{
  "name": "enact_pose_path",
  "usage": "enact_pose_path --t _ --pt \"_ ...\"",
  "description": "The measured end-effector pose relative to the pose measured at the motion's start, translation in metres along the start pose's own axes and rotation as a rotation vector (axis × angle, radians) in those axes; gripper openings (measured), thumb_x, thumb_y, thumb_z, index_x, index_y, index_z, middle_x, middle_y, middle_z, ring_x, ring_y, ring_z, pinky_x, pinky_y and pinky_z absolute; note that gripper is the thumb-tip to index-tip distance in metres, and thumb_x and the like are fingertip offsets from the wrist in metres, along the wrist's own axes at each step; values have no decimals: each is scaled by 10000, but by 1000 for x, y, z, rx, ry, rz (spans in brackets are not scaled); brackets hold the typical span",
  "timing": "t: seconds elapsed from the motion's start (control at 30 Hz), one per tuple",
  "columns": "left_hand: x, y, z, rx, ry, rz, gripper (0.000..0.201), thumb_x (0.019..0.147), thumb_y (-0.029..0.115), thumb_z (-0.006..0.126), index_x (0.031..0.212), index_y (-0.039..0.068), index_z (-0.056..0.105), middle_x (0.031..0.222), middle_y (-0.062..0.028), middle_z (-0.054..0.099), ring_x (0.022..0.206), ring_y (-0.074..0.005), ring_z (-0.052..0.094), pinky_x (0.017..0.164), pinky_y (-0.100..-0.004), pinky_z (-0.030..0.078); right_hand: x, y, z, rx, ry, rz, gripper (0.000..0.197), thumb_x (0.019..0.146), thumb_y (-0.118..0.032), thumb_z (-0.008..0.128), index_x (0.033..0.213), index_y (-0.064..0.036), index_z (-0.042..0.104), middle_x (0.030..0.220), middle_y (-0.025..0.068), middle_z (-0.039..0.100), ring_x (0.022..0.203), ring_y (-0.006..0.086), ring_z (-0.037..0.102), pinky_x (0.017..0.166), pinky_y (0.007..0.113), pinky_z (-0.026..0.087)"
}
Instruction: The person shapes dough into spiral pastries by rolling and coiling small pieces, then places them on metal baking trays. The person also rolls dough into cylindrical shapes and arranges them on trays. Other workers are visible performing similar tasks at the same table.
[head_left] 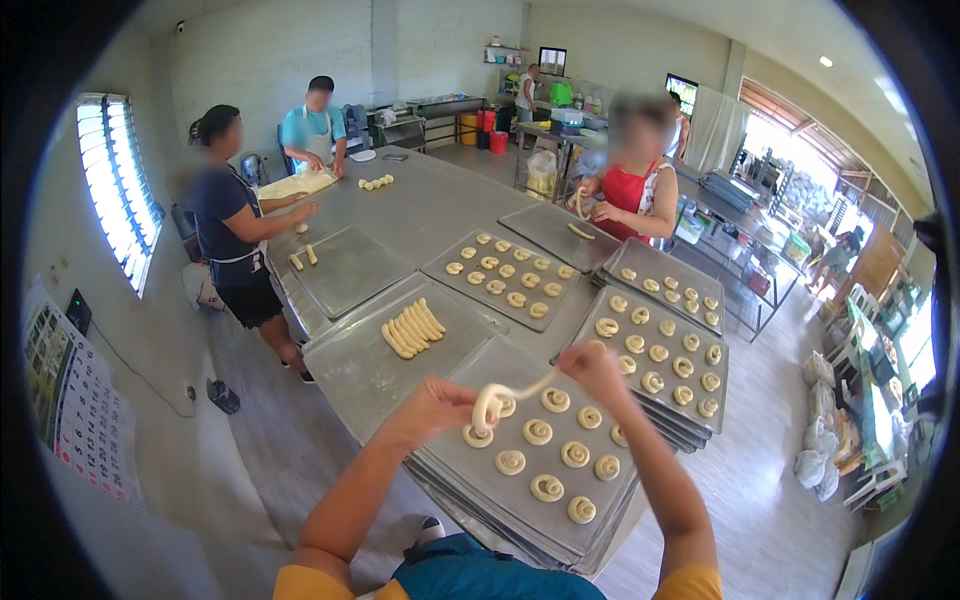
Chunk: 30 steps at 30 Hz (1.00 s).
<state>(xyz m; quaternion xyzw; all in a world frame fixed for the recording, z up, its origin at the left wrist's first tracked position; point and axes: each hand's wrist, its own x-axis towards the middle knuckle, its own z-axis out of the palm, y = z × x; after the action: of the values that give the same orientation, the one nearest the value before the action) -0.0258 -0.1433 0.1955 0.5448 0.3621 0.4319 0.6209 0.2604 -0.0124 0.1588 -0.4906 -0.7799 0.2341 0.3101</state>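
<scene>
A strip of pale dough (pixel 487 401) stretches between my two hands, above a metal baking tray (pixel 467 378). My left hand (pixel 437 408) is closed on its looped, thicker end. The thin tail runs up to my right hand (pixel 592 366), whose fingers pinch it. Below, coiled dough rolls (pixel 575 454) lie in rows on that tray. Left of it, straight dough strips (pixel 413 328) lie side by side on another tray (pixel 347 358).
More trays of coiled dough stand at the right (pixel 655 350) and middle (pixel 503 275) of the large metal table (pixel 440 190). A co-worker in a red apron (pixel 633 195) handles dough across it; two more people work at the far left. A calendar (pixel 80 400) hangs at left.
</scene>
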Motion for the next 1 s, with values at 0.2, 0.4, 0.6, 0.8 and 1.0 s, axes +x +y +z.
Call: enact_pose_path --t 0.2,0.4,0.6,0.8,1.0 --pt "10 -13 0 208 133 -89 212 846 81 738 1027 -28 738 926 -81 741 858 -117 677 817 -263 526 -104 -100 20 434 -439 -392 172 808 4 701 969 -53 723 860 61 698 790 180 685 678 296 563" --pt "8 -30 -1 202 -52 -154 221 840 103 747 1024 -18 741 889 -37 725 818 -75 637 765 -243 504 -72 -145 -7 387 -359 -333 174 824 -17 715 996 -40 713 932 88 686 811 197 668 708 320 543" --pt "10 -41 -3 164 -126 -182 177 861 101 720 1006 3 749 863 -17 713 803 -71 620 747 -226 490 -61 -127 4 256 -261 -528 227 822 -16 687 1048 -31 701 998 119 671 867 268 660 776 349 534" --pt "22 -61 -10 -194 -123 -392 261 940 141 624 1167 23 676 997 -41 681 846 -108 631 753 -241 499 -59 -120 10 196 -317 -546 345 794 -16 659 1139 -36 660 971 163 663 929 332 643 812 377 518" --pt "54 -63 -36 -729 -73 -178 338 957 124 582 1289 65 551 1102 -47 637 912 -158 649 781 -294 540 15 -72 39 244 -288 -280 307 802 -78 702 1098 -4 664 866 104 676 796 196 657 749 312 526"
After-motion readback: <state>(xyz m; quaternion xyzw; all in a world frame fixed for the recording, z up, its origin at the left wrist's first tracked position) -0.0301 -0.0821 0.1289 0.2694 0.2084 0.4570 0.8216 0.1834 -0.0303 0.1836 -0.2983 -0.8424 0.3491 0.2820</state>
